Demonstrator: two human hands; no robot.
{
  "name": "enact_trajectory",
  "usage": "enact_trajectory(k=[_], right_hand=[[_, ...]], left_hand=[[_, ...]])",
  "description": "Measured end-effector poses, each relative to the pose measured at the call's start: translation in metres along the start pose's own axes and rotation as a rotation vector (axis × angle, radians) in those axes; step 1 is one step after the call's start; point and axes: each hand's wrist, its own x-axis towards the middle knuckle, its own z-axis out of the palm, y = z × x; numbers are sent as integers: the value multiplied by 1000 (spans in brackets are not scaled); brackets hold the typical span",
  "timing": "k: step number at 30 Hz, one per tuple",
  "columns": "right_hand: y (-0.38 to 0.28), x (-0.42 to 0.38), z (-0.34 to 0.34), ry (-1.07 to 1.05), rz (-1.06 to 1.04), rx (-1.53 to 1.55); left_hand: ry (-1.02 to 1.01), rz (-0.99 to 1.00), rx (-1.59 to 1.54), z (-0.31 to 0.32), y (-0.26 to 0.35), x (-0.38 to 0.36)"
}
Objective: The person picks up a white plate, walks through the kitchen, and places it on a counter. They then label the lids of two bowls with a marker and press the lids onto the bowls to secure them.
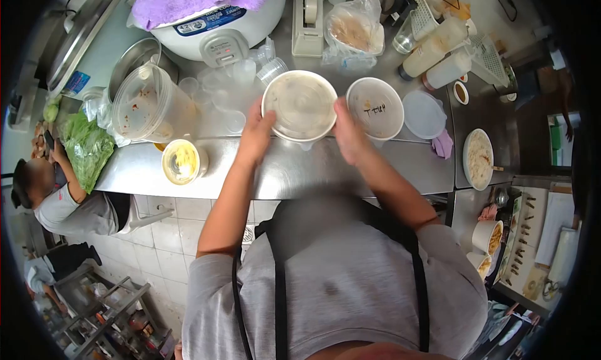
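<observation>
My left hand [255, 133] grips the left rim of a round white takeout bowl [299, 106] with a translucent lid on it. On the bowl's right side my right hand [351, 133] presses against the rim. What is inside shows only as a pale blur through the lid. Just right of my right hand stands a second lidded takeout bowl [375, 103] with dark handwriting on top. Beside that lies a loose translucent lid [424, 114], a purple cloth [442, 145] near its lower edge.
Clear plastic cups [244, 72] lie behind my left hand. A large plastic tub [153, 103] and a small yellow-filled container [184, 162] stand left. At the back are a rice cooker [224, 49] and squeeze bottles [446, 69]. A co-worker [69, 203] stands at far left.
</observation>
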Motion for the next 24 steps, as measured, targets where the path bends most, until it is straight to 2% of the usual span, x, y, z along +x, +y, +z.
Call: enact_trajectory(k=[2,4,6,11,14,15,16,17,18,20,22,24], right_hand=[[-32,30,3,238,-204,-440],[-53,84,0,286,-525,-682],[-72,135,0,189,-108,-467],[-48,224,1,378,50,-710],[-27,254,-11,354,-124,-672],[-39,240,-7,316,-131,-590],[-63,204,4,279,-138,-507],[-82,166,12,244,-143,-423],[-87,132,15,183,-197,-436],[-86,69,16,96,-252,-500],[-79,12,17,41,-317,-604],[-68,-33,15,-13,-411,-670]], left_hand=[[77,61,22,3,-20,-7],[114,128,37,13,-26,-18],[119,158,22,22,-34,-27],[97,295,153,38,-41,-40],[162,187,223,29,-37,-38],[188,136,227,23,-30,-36],[295,166,364,14,-20,-24],[300,193,430,2,-6,-9],[285,312,365,-3,2,10],[169,236,221,6,42,42],[44,56,174,21,60,83],[-11,-33,349,29,51,140]])
